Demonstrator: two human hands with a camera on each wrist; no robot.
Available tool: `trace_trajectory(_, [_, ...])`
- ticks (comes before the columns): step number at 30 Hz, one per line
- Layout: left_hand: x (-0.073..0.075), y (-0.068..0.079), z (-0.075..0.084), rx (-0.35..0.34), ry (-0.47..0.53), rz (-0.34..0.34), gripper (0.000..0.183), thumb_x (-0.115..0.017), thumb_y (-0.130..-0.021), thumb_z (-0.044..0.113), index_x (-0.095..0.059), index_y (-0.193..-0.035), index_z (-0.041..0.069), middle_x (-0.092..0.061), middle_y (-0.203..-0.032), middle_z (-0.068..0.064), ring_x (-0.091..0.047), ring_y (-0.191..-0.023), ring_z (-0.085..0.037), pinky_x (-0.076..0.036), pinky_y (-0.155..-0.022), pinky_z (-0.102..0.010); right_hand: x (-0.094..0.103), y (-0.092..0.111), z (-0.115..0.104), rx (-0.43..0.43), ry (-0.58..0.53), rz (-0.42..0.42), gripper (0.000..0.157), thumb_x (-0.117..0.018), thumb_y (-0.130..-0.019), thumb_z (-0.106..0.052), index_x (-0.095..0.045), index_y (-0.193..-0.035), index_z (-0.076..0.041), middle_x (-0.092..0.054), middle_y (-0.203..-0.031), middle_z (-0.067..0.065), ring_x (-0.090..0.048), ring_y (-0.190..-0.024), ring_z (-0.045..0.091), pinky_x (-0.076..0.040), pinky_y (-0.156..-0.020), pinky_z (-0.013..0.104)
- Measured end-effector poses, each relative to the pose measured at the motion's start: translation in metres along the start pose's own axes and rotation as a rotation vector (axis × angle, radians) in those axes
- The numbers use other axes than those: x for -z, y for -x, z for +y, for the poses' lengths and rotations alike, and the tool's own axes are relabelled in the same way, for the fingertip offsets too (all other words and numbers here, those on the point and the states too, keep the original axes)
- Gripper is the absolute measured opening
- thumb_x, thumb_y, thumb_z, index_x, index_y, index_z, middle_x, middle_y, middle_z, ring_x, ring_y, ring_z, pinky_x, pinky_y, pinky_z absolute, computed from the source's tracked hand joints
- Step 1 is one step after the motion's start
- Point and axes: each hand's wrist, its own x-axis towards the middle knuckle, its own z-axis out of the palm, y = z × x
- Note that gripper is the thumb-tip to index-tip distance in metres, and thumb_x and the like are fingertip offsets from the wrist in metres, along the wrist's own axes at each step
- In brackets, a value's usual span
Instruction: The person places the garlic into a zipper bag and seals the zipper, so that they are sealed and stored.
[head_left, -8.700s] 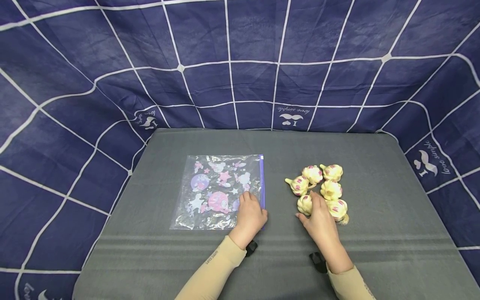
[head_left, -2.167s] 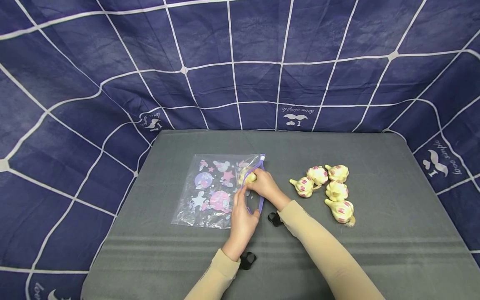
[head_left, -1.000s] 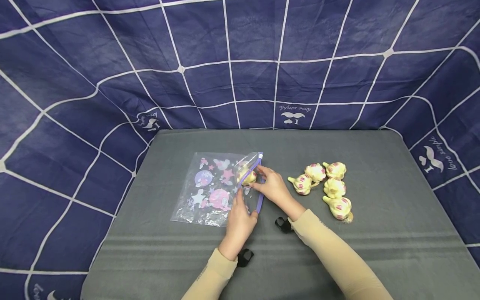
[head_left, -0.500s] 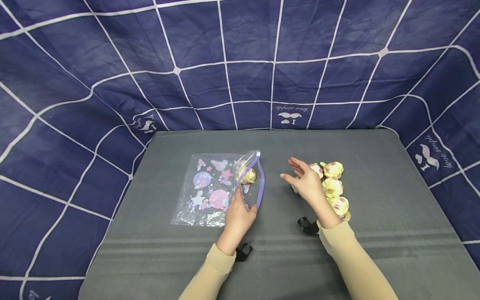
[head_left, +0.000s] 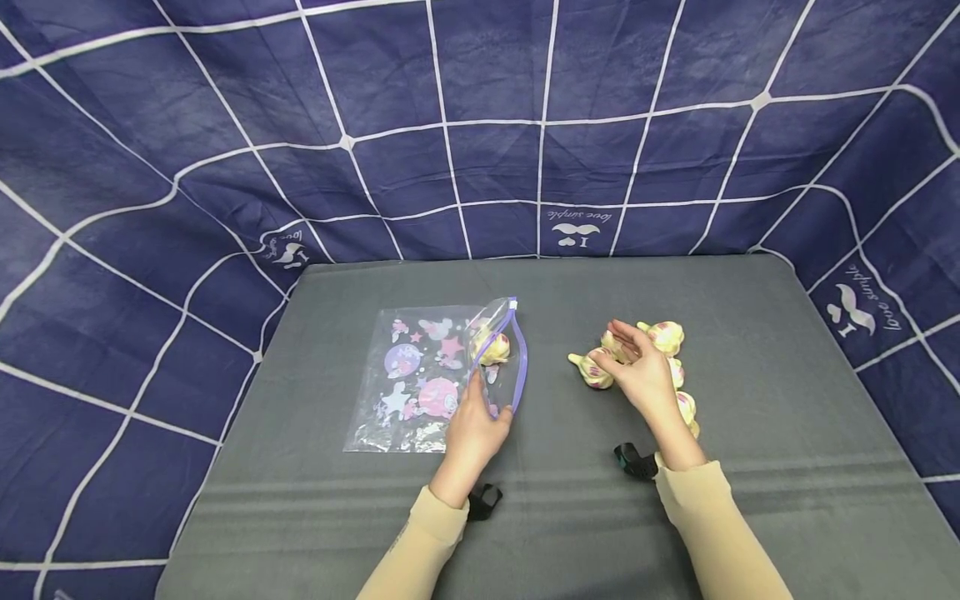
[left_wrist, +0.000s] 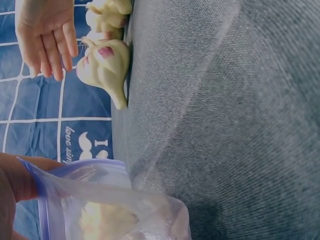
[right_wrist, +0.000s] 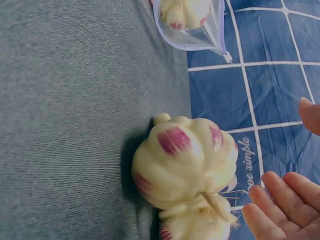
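Observation:
My left hand [head_left: 476, 425] pinches the purple-edged mouth of a clear zip bag [head_left: 405, 404] printed with pink and white figures. The mouth gapes, and one garlic bulb [head_left: 492, 350] lies just inside it. In the left wrist view, thumb and finger grip the purple zip strip [left_wrist: 45, 210]. My right hand [head_left: 647, 377] hovers with relaxed fingers over the loose garlic bulbs, holding nothing and hiding parts of some. Nearest its thumb is a bulb [head_left: 592, 372] with its stem pointing left. The right wrist view shows a purple-streaked bulb [right_wrist: 185, 162] beside the spread fingers [right_wrist: 285, 205].
Several garlic bulbs sit clustered on the right of the grey table [head_left: 555, 517], one at the back [head_left: 663, 337] and one at the front [head_left: 686, 412]. A dark blue cloth [head_left: 495, 150] with white lines stands around the back and sides.
One bulb has gone from the cluster into the bag. My right hand has let go of it, left the bag mouth and moved right over the other bulbs. The left hand still holds the bag.

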Motion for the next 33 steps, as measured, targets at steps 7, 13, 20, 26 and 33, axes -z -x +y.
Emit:
trace_trajectory(7, [-0.003,0.001,-0.003,0.017,-0.003,0.006,0.08,-0.076,-0.078,0.022,-0.04,-0.146,0.0,-0.058,-0.133,-0.023,-0.06,-0.11,-0.047,-0.048,-0.092,-0.056,-0.003,0.003,0.005,-0.046,0.004,-0.012,0.064,-0.074,-0.087,-0.012,-0.045,-0.143,-0.001,-0.05,-0.147,0.016,-0.047,-0.137,0.031,-0.039,-0.11,0.042])
trace_trajectory(13, [-0.002,0.001,-0.003,0.003,0.005,0.029,0.082,-0.078,-0.076,0.022,-0.039,-0.145,0.0,-0.056,-0.123,-0.027,-0.061,-0.102,-0.047,-0.049,-0.087,-0.057,-0.005,0.004,0.01,-0.051,0.109,-0.032,0.066,-0.075,-0.086,-0.019,-0.046,-0.143,-0.002,-0.051,-0.146,0.017,-0.047,-0.137,0.032,-0.036,-0.111,0.047])
trace_trajectory(20, [-0.002,0.002,-0.004,-0.001,0.021,0.027,0.083,-0.078,-0.077,0.022,-0.038,-0.147,0.0,-0.057,-0.122,-0.025,-0.062,-0.1,-0.045,-0.049,-0.086,-0.055,-0.013,0.006,0.015,-0.032,0.312,-0.054,0.07,-0.076,-0.084,-0.028,-0.048,-0.143,-0.002,-0.049,-0.146,0.021,-0.045,-0.135,0.039,-0.037,-0.108,0.053])
trace_trajectory(26, [-0.002,0.002,-0.004,-0.004,0.024,0.037,0.082,-0.078,-0.077,0.022,-0.039,-0.146,0.0,-0.057,-0.124,-0.025,-0.062,-0.101,-0.046,-0.049,-0.086,-0.056,-0.021,0.006,0.018,-0.04,0.369,-0.054,0.074,-0.076,-0.084,-0.031,-0.046,-0.144,-0.001,-0.043,-0.15,0.023,-0.037,-0.14,0.041,-0.032,-0.113,0.053])
trace_trajectory(33, [-0.003,0.003,-0.004,-0.004,0.027,0.046,0.082,-0.078,-0.077,0.022,-0.04,-0.146,0.0,-0.057,-0.125,-0.025,-0.062,-0.103,-0.047,-0.049,-0.087,-0.057,-0.028,0.006,0.022,-0.039,0.372,-0.049,0.076,-0.079,-0.081,-0.031,-0.047,-0.142,0.001,-0.045,-0.148,0.025,-0.04,-0.139,0.041,-0.031,-0.114,0.052])
